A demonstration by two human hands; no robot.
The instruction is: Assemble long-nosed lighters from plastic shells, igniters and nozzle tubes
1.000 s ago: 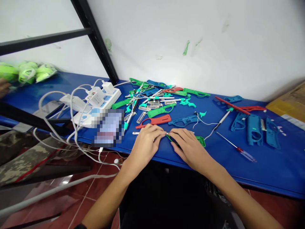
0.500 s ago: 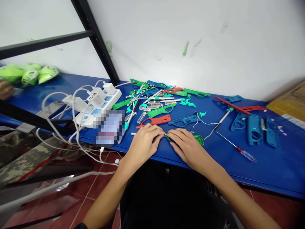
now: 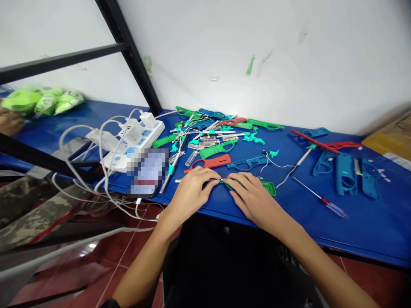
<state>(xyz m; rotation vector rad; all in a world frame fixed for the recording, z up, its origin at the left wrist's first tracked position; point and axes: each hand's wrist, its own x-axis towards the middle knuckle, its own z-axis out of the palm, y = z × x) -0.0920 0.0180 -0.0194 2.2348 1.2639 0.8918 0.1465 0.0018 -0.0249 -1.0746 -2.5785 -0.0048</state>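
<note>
Close to the table's front edge, my left hand is closed in a pinch on a thin metal tube, whose end sticks out to the left of the hand. My right hand bends its fingers over a green lighter shell half and presses it on the table. Between the fingertips of both hands a small shiny bit shows, mostly covered by fingers. Just beyond lie a red lighter shell half and a blue lighter shell half with a white wire beside it.
A heap of lighter parts with clear fuel tanks lies behind my hands. At right are a screwdriver and blue shells. A phone and a power strip with cables stand left. Another person's hand shows far left.
The view has shifted slightly. My two hands stay almost in place, fingertips close together, with only small finger movement.
</note>
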